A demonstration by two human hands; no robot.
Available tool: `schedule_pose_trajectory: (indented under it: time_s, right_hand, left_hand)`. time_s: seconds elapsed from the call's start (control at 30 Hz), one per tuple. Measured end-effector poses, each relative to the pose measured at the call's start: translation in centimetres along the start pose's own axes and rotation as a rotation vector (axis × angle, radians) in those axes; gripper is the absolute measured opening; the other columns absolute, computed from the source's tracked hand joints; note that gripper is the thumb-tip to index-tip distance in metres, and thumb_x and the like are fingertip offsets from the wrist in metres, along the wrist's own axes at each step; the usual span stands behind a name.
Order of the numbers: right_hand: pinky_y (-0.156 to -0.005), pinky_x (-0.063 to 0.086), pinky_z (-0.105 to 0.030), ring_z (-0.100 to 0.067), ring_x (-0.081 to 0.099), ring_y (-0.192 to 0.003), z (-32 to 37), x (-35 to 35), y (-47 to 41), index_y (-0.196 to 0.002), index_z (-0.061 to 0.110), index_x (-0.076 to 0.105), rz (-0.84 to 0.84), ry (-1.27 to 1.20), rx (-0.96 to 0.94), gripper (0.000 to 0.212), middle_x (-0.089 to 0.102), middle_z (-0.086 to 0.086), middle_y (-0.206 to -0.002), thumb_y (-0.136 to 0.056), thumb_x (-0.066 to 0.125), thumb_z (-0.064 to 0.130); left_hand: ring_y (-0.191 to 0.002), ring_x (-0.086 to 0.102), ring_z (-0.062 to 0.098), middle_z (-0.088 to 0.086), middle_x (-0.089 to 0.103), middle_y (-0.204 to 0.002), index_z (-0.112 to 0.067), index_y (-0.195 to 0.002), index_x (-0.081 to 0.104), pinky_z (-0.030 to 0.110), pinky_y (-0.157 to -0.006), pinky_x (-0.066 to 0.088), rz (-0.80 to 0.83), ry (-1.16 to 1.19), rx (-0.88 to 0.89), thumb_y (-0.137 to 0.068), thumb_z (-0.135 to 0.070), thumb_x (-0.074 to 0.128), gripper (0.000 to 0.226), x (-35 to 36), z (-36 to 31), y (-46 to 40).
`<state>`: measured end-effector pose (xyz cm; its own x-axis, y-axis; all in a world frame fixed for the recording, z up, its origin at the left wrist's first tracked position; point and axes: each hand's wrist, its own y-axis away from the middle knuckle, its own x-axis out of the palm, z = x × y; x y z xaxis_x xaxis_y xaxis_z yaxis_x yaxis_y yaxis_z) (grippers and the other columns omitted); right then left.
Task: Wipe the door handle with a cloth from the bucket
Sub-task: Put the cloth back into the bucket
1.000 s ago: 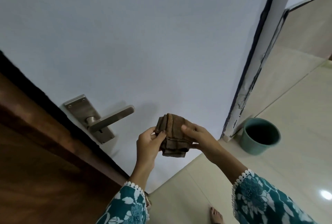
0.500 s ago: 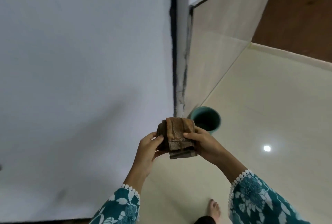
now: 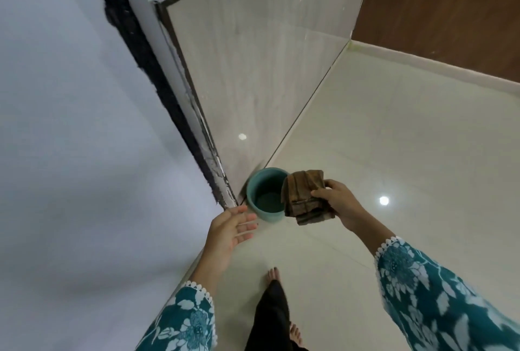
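A folded brown cloth (image 3: 305, 196) hangs from my right hand (image 3: 339, 204), which grips it just to the right of and above a teal bucket (image 3: 263, 196). The bucket stands on the floor by the foot of the door frame and looks empty inside. My left hand (image 3: 232, 228) is open, palm up, fingers spread, just left of and below the bucket, holding nothing. The door handle is out of view.
The pale door surface (image 3: 70, 139) fills the left side, with its dark edge and frame (image 3: 157, 75) running diagonally. A beige tiled wall (image 3: 253, 69) meets glossy cream floor tiles (image 3: 394, 139). A brown wood panel (image 3: 450, 13) is at top right. My bare feet (image 3: 274, 274) are below.
The view has swung right and down, away from the door handle toward the bucket. My left hand let go of the cloth and opened; my right hand carried the cloth over beside the bucket.
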<state>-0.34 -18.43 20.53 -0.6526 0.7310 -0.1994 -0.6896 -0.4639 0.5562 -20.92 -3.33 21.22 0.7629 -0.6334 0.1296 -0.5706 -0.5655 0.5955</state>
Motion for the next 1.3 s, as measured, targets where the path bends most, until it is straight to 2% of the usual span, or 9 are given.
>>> schedule_pose_trajectory:
  time_s: [0.2, 0.43, 0.6, 0.63, 0.73, 0.87, 1.0, 1.13, 1.3]
  right_hand:
    - [-0.072, 0.051, -0.029, -0.026, 0.063, -0.097, 2.0, -0.7, -9.3, -0.105, 0.013, 0.064, 0.029, 0.124, 0.054, 0.031, 0.068, -0.01, -0.106, -0.078, 0.071, 0.026]
    - [-0.09, 0.052, -0.04, -0.027, 0.063, -0.102, 0.1, 0.3, -21.1, -0.108, 0.012, 0.064, 0.084, 0.238, 0.166, 0.035, 0.069, -0.008, -0.108, -0.081, 0.069, 0.035]
    - [-0.069, 0.049, -0.026, -0.026, 0.063, -0.102, -8.9, 3.2, -34.1, -0.111, 0.012, 0.062, 0.134, 0.319, 0.237, 0.033, 0.068, -0.007, -0.109, -0.085, 0.065, 0.033]
    - [-0.071, 0.049, -0.026, -0.026, 0.062, -0.103, -11.5, 4.3, -36.8, -0.113, 0.014, 0.061, 0.158, 0.345, 0.236, 0.033, 0.068, -0.006, -0.11, -0.086, 0.064, 0.033]
    - [-0.093, 0.049, -0.034, -0.027, 0.06, -0.108, -18.7, 8.1, -44.6, -0.119, 0.015, 0.06, 0.216, 0.457, 0.2, 0.035, 0.066, -0.006, -0.116, -0.088, 0.06, 0.031]
    - [-0.086, 0.048, -0.031, -0.03, 0.063, -0.104, -26.8, 13.9, -53.3, -0.118, 0.009, 0.058, 0.246, 0.588, 0.178, 0.033, 0.066, -0.012, -0.114, -0.088, 0.059, 0.026]
    - [-0.095, 0.045, -0.037, -0.036, 0.056, -0.117, -31.8, 18.2, -59.0, -0.125, -0.001, 0.053, 0.259, 0.743, 0.217, 0.043, 0.06, -0.022, -0.126, -0.095, 0.049, 0.03]
    - [-0.101, 0.039, -0.032, -0.032, 0.052, -0.123, -34.1, 20.5, -61.4, -0.131, 0.001, 0.052, 0.3, 0.678, 0.337, 0.052, 0.055, -0.02, -0.133, -0.098, 0.041, 0.04]
    - [-0.102, 0.037, -0.034, -0.033, 0.048, -0.126, -31.5, 18.3, -59.0, -0.132, -0.002, 0.049, 0.352, 0.703, 0.399, 0.039, 0.052, -0.021, -0.135, -0.099, 0.04, 0.017]
  left_hand:
    - [-0.094, 0.069, 0.029, 0.013, 0.071, -0.103, -0.009, -0.115, 0.058, 0.036, -0.076, 0.053, -0.015, 0.072, -0.053, -0.096, -0.013, 0.048, 0.022, 3.4, -1.2, -8.8]
    - [-0.089, 0.07, 0.031, 0.018, 0.07, -0.106, -0.007, -0.117, 0.057, 0.04, -0.077, 0.055, -0.111, 0.252, -0.182, -0.096, -0.018, 0.049, 0.024, 6.0, -0.1, -20.4]
    - [-0.088, 0.069, 0.03, 0.017, 0.071, -0.103, -0.009, -0.114, 0.056, 0.04, -0.078, 0.054, -0.177, 0.294, -0.216, -0.097, -0.017, 0.047, 0.021, 5.8, 6.7, -32.9]
    - [-0.089, 0.069, 0.03, 0.016, 0.071, -0.104, -0.01, -0.113, 0.056, 0.04, -0.079, 0.054, -0.195, 0.304, -0.215, -0.097, -0.017, 0.047, 0.02, 5.6, 8.7, -35.5]
    - [-0.09, 0.07, 0.027, 0.013, 0.072, -0.102, -0.011, -0.114, 0.055, 0.039, -0.079, 0.053, -0.238, 0.361, -0.2, -0.099, -0.019, 0.043, 0.021, 4.6, 15.0, -42.9]
    - [-0.095, 0.07, 0.028, 0.012, 0.072, -0.103, -0.012, -0.113, 0.057, 0.038, -0.08, 0.053, -0.265, 0.394, -0.164, -0.099, -0.018, 0.042, 0.021, 3.6, 21.9, -50.2]
    - [-0.095, 0.07, 0.028, 0.013, 0.072, -0.103, -0.011, -0.112, 0.058, 0.039, -0.083, 0.054, -0.262, 0.399, -0.131, -0.099, -0.016, 0.041, 0.022, 2.6, 25.4, -53.8]
    - [-0.093, 0.07, 0.027, 0.011, 0.073, -0.1, -0.011, -0.113, 0.057, 0.036, -0.079, 0.055, -0.266, 0.371, -0.115, -0.098, -0.016, 0.042, 0.022, 1.4, 26.6, -54.9]
    - [-0.092, 0.07, 0.025, 0.008, 0.074, -0.099, -0.011, -0.113, 0.056, 0.035, -0.078, 0.054, -0.269, 0.312, -0.146, -0.099, -0.014, 0.039, 0.023, 1.6, 24.2, -52.3]
